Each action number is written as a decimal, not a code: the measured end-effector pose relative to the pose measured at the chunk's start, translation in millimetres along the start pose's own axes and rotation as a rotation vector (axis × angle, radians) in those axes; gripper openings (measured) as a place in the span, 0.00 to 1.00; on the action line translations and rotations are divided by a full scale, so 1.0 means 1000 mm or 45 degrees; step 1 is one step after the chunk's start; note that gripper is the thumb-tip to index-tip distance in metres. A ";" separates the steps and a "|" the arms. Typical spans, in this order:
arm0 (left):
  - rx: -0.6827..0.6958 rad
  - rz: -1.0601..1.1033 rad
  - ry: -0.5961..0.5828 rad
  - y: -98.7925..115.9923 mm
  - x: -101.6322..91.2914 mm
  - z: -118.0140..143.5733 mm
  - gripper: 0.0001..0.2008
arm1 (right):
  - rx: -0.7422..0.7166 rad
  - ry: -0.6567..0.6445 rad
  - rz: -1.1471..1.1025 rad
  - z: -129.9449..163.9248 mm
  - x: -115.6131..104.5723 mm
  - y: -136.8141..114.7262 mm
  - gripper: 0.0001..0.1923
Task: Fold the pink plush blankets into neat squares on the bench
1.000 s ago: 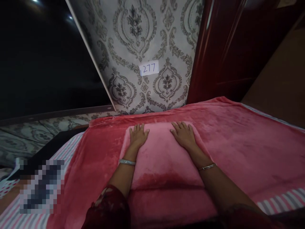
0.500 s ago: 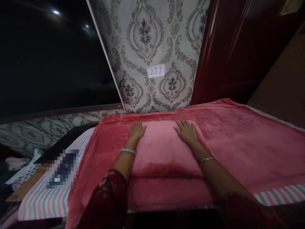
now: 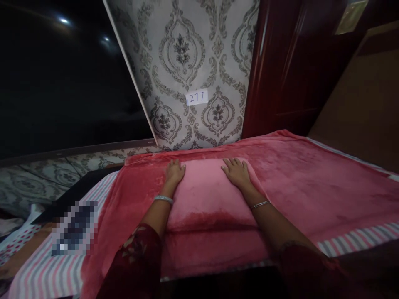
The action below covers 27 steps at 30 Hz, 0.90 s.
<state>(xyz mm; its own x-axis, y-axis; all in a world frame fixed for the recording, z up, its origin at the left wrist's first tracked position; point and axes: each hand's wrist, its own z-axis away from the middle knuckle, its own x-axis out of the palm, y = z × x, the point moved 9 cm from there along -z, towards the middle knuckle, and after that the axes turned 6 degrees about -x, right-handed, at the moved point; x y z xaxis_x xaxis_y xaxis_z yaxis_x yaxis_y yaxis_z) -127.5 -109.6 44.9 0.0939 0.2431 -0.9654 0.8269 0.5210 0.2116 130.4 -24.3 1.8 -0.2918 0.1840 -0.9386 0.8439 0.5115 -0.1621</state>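
A pink, plush-looking folded bundle or cushion [image 3: 212, 191] lies on a larger red-pink plush blanket [image 3: 305, 174]. At its far left corner rests my left hand [image 3: 175, 171], palm down with the fingers stretched forward. My right hand [image 3: 237, 171] lies flat on the far right part of the bundle, fingers spread. Neither hand grips anything. Whether the bundle is part of the blanket folded over or a separate piece, I cannot tell. The blanket is spread over a striped cloth [image 3: 52, 270].
To the left stands a large dark screen [image 3: 68, 83]. A blurred-out dark item [image 3: 76, 228] lies on the striped cloth. Behind is patterned wallpaper with a paper label [image 3: 197, 97] reading 277. A dark red wooden panel [image 3: 286, 70] and a brown board [image 3: 364, 99] rise at the right.
The whole view has shifted slightly, so everything sits a little further left. Both hands stay flat at the same places on the pink bundle.
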 end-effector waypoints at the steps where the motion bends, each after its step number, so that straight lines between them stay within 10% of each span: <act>1: 0.041 0.000 0.020 0.012 -0.007 0.008 0.29 | 0.002 -0.002 -0.007 0.000 0.000 0.000 0.27; 8: 0.649 -0.038 -0.193 0.095 0.027 0.113 0.38 | 0.000 -0.011 -0.032 -0.001 0.002 0.002 0.27; 15: 0.692 -0.084 -0.116 0.092 0.063 0.130 0.39 | -0.015 0.040 -0.039 0.000 0.003 0.002 0.27; 23: 0.770 0.085 -0.244 0.088 0.031 0.153 0.32 | 0.014 -0.139 -0.130 -0.004 -0.009 0.001 0.28; 27: 1.059 0.148 -0.278 0.080 0.024 0.209 0.30 | -0.403 -0.190 -0.233 0.010 -0.017 -0.049 0.27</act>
<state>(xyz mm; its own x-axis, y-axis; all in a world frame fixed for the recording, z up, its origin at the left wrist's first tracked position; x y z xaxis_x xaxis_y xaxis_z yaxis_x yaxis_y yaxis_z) 56.8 -232.8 6.4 0.2369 0.0504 -0.9702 0.9342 -0.2860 0.2132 98.5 -61.4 22.9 -0.3365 -0.0465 -0.9405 0.5964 0.7624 -0.2511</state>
